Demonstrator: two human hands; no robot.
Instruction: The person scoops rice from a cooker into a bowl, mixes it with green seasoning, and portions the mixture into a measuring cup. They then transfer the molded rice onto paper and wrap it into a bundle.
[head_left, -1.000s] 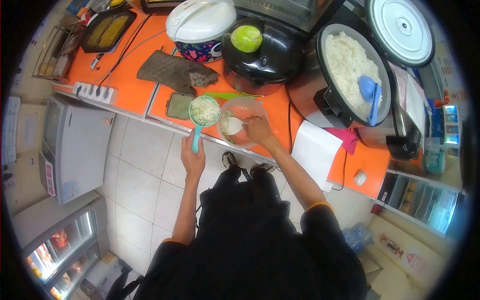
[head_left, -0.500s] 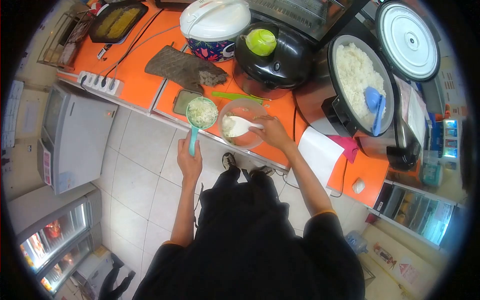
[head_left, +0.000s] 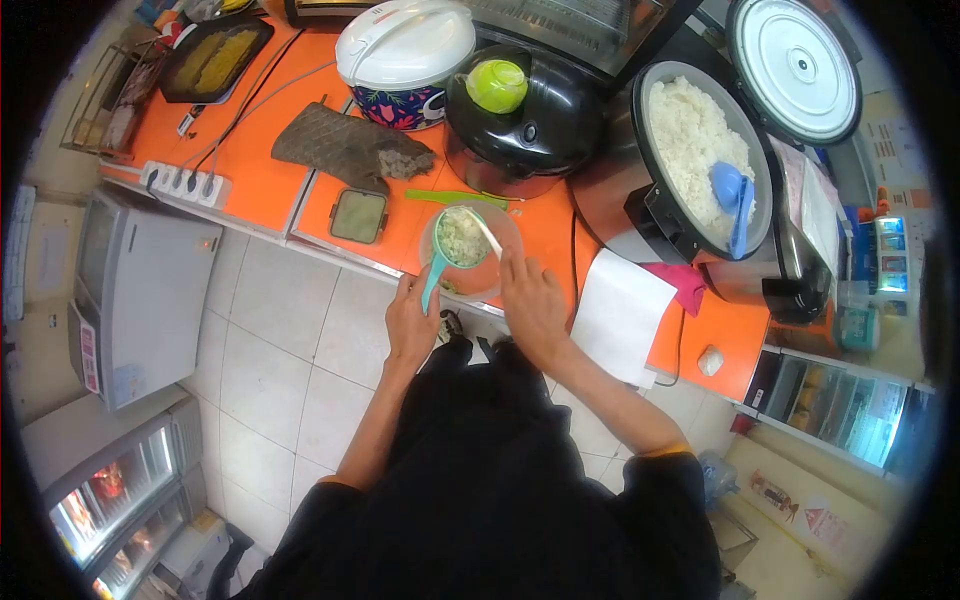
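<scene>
My left hand is closed round the handle of a teal scoop heaped with greenish-white rice. The scoop is over a clear plastic bowl near the counter's front edge. My right hand grips a white rice paddle; its blade is at the rice in the scoop, and its tip is partly hidden. Some food bits show at the bowl's bottom. A green knife-like utensil lies behind the bowl. Left of it sits a small square container with green content.
A large cooker of white rice, with a blue spoon in it, stands at right. Behind the bowl are a black rice cooker and a white-lidded pot. An oven mitt and white paper lie on the orange counter.
My left hand has brought the scoop rightward over the bowl. The paddle has risen from inside the bowl to the rice in the scoop, turning more upright. The view has shifted slightly.
</scene>
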